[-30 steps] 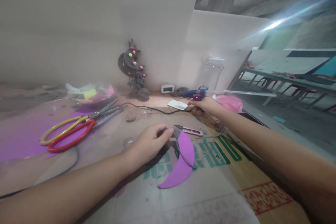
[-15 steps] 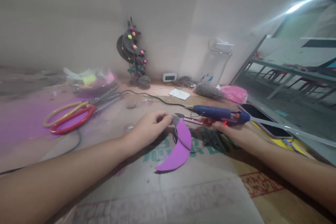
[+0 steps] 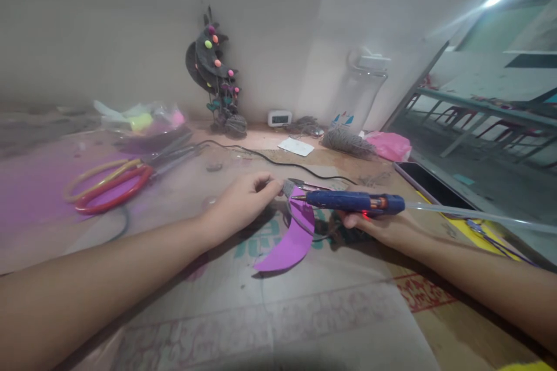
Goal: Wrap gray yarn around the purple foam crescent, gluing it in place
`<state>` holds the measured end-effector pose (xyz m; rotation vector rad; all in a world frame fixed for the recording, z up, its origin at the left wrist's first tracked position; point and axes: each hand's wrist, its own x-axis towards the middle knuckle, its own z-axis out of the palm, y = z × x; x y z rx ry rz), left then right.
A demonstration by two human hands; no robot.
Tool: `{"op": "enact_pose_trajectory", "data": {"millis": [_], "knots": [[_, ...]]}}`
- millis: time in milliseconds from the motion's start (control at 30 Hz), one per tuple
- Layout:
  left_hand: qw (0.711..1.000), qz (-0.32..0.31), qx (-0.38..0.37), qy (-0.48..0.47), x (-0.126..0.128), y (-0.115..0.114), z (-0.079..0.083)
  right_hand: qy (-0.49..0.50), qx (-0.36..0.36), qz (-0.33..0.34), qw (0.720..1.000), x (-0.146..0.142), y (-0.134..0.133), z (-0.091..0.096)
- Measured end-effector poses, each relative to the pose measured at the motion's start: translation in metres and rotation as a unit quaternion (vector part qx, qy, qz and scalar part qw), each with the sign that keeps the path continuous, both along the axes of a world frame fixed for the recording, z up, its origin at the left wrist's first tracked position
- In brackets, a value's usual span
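A purple foam crescent [image 3: 288, 243] lies on the cardboard-covered table [image 3: 331, 313]. My left hand [image 3: 243, 203] pinches a grey cord end at the crescent's upper tip. My right hand [image 3: 378, 227] grips a blue hot glue gun [image 3: 354, 202], held level with its nozzle pointing left at that same tip, almost touching my left fingers. A clear glue stick sticks out of the gun's back to the right. The gun's black cable [image 3: 261, 157] runs across the table behind my hands.
Red and yellow scissors [image 3: 108, 185] lie on a purple foam sheet [image 3: 26, 197] at the left. A small pink cutter sits behind the gun. A dark ornament with coloured beads [image 3: 215, 75], a plastic jar [image 3: 361, 93], a pink bag [image 3: 389, 146] and a phone [image 3: 429, 185] stand around.
My right hand lifted the glue gun from the back of the table and brought it forward and left, nozzle to the crescent's tip. My left hand stayed pinching there.
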<state>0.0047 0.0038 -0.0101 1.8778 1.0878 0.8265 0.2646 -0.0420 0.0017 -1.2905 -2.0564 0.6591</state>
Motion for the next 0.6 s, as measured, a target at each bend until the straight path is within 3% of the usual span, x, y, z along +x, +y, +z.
{"op": "enact_pose_trajectory", "data": {"millis": [267,600], "knots": [[1.0,0.001,-0.006,0.002,0.0,-0.001,0.0,-0.002,-0.072,-0.028,0.997,-0.005,-0.002,0.004],[1.0,-0.004,-0.005,0.006,0.0,-0.001,-0.002,0.005,-0.052,-0.015,0.999,-0.002,0.0,-0.006]]}}
